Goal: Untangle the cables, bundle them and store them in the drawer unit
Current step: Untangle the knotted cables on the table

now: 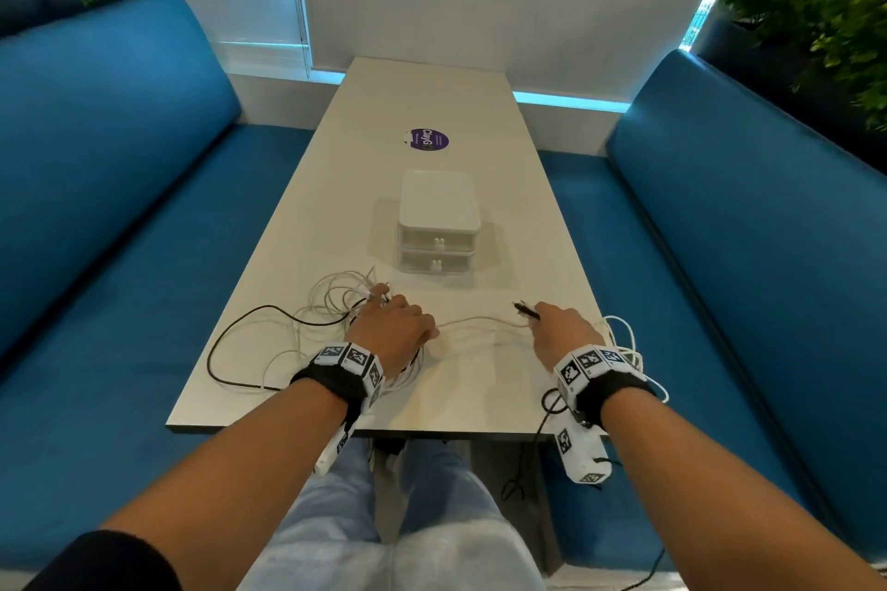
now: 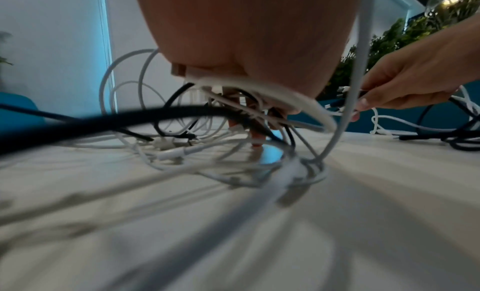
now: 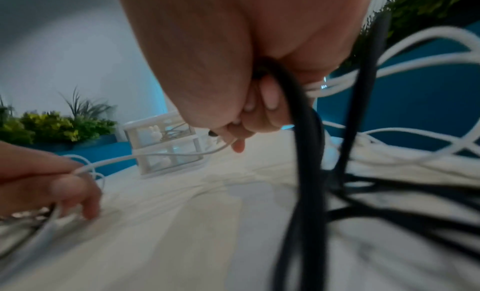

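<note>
Cables [image 1: 331,302] lie tangled at the near end of the desk [image 1: 480,379]: the left hand [image 1: 391,326] curls its fingers into the white-and-black heap, while the right hand [image 1: 559,331] pinches a black cable end and a thin white lead [image 1: 485,321] strung between the two. Pulling that lead hard would likely cinch the knot, or drag loops hanging off the desk's right edge onto the floor. Farther back, the drawer unit [image 1: 437,226] stands shut, near enough for a jerked cable to knock it.

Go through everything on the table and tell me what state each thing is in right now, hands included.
Drawer unit: both drawers shut.
Cable pile: tangled, loose on the table.
White cable: stretched between both hands.
Black cable: end gripped by the right hand.
Left hand: holds the white cable, resting on the pile.
Right hand: fingers curled round the black and white cables.
</note>
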`<act>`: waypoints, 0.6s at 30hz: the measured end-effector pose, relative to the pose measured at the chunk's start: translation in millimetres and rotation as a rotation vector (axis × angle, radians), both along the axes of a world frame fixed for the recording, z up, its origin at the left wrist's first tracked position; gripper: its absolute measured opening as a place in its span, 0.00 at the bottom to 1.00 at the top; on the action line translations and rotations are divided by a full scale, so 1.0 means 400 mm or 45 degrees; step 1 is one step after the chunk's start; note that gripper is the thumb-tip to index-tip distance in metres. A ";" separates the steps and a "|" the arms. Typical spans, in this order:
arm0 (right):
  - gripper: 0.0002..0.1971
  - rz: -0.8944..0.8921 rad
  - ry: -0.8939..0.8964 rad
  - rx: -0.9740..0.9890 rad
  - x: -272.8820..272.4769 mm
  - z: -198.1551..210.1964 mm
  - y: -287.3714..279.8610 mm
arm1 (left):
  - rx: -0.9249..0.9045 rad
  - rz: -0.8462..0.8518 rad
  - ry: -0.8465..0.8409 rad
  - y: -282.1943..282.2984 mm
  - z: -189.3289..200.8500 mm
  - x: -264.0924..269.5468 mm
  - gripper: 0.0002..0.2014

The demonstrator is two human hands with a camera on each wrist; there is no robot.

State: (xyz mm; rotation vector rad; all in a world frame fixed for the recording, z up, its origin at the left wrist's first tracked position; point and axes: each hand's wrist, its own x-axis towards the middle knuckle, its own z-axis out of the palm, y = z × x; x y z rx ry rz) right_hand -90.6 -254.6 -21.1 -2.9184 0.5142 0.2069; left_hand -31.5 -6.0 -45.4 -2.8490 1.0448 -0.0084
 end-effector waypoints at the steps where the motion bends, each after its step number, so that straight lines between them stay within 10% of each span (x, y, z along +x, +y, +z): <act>1: 0.11 0.002 -0.036 0.001 0.001 0.002 0.014 | 0.005 0.009 0.007 -0.008 0.002 -0.001 0.19; 9: 0.09 0.474 -0.122 0.331 0.033 0.010 0.155 | -0.009 -0.048 -0.002 -0.053 0.026 -0.012 0.18; 18: 0.11 0.270 0.072 0.009 0.007 -0.010 0.098 | 0.072 -0.039 0.007 -0.002 0.003 0.005 0.16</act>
